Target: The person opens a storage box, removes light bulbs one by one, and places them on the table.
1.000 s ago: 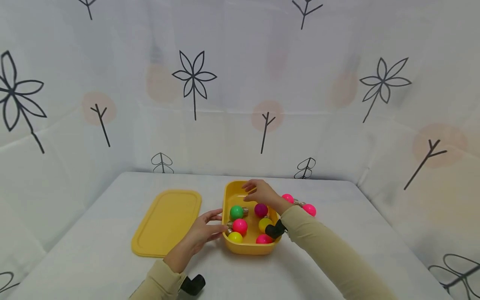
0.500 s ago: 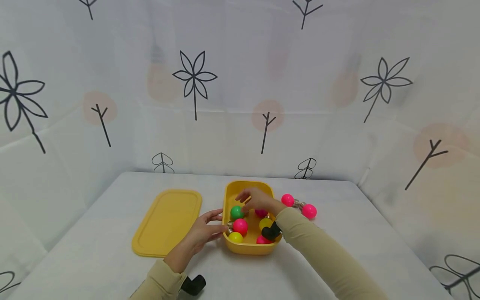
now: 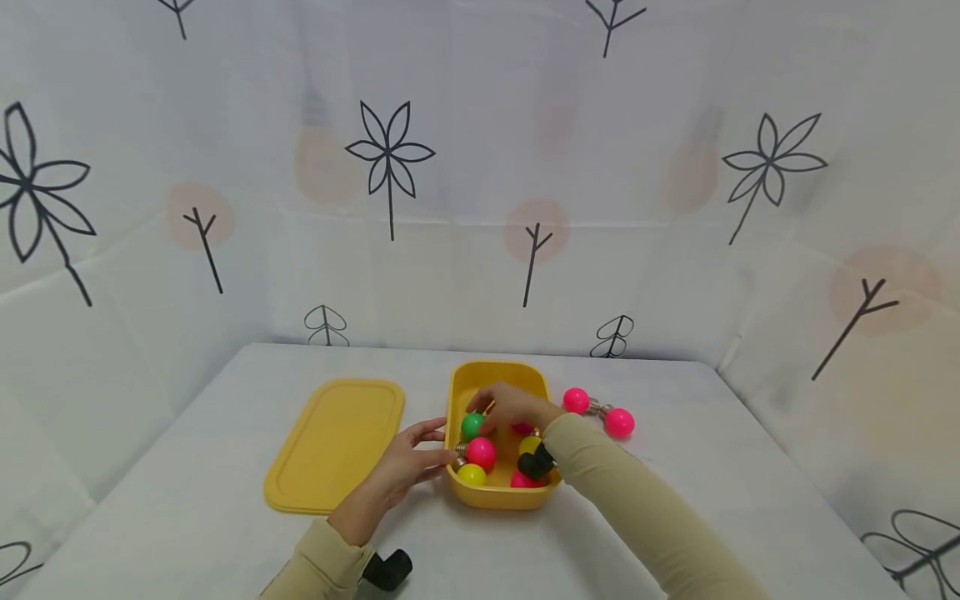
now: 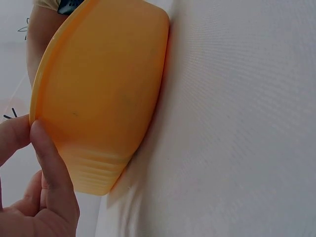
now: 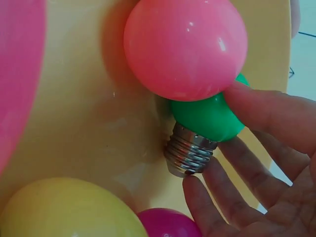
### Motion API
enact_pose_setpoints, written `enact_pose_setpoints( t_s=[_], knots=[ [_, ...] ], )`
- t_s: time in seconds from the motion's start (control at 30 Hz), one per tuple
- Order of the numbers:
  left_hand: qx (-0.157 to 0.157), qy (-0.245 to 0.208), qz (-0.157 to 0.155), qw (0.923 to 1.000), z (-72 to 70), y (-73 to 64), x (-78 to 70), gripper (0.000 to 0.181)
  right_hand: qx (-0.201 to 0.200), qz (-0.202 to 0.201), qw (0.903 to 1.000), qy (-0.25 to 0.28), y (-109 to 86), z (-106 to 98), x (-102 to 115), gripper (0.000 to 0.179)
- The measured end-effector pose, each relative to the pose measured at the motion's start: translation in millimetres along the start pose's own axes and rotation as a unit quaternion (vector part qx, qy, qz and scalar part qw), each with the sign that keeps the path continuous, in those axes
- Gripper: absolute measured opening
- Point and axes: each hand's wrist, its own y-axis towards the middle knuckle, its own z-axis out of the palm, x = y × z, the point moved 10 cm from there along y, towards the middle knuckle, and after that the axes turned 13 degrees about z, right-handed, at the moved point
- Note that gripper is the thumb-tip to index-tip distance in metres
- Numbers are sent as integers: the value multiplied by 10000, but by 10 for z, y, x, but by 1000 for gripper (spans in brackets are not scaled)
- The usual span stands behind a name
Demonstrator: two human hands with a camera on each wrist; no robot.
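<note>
A yellow plastic container (image 3: 497, 498) holds several colored light bulbs. My left hand (image 3: 405, 463) holds its left side; in the left wrist view, thumb and finger pinch the rim of its wall (image 4: 103, 84). Inside the container, my right hand (image 3: 513, 407) has its thumb and fingers around a green light bulb (image 5: 210, 118), whose metal screw base (image 5: 190, 150) shows between bulb and fingertips. A pink light bulb (image 5: 185, 47) lies close beside the green one and partly covers it in the right wrist view. Yellow (image 3: 472, 475) and magenta (image 5: 168, 223) bulbs lie nearby.
Left of the container a flat yellow lid (image 3: 333, 446) lies on the white table (image 3: 225, 467). To the right, two pink light bulbs (image 3: 576, 401) lie with their screw bases together. A patterned cloth (image 3: 465, 167) hangs behind the table.
My right hand has moved left and down into the container, from above the far bulbs onto the green bulb. The left hand stays at the container's rim.
</note>
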Motion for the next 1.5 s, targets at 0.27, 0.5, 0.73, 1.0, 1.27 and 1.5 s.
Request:
enact_pose_setpoints(
  t_s=[0.27, 0.5, 0.73, 1.0, 1.27, 1.5],
  knots=[
    [-43, -16, -12, 10000, -8, 14, 18, 63, 88, 39, 9999, -133, 12, 32, 25, 31],
    [-107, -28, -61, 9999, -15, 25, 41, 63, -14, -53, 10000, -73, -5, -25, 56, 32],
    [-118, 19, -106, 9999, -10, 11, 45, 64, -121, -348, 9991, 215, -116, -146, 120, 32],
    [-136, 34, -120, 9998, -2, 1, 37, 63, -498, -360, 9975, 351, -223, -309, 97, 32],
    [-133, 24, -104, 9999, 10, -4, 27, 64, -576, -543, 9945, 690, -360, -399, 84, 35],
    [-181, 48, -153, 9997, -4, 15, 53, 62, -765, -525, 9921, 844, -475, -509, 34, 34]
  ],
)
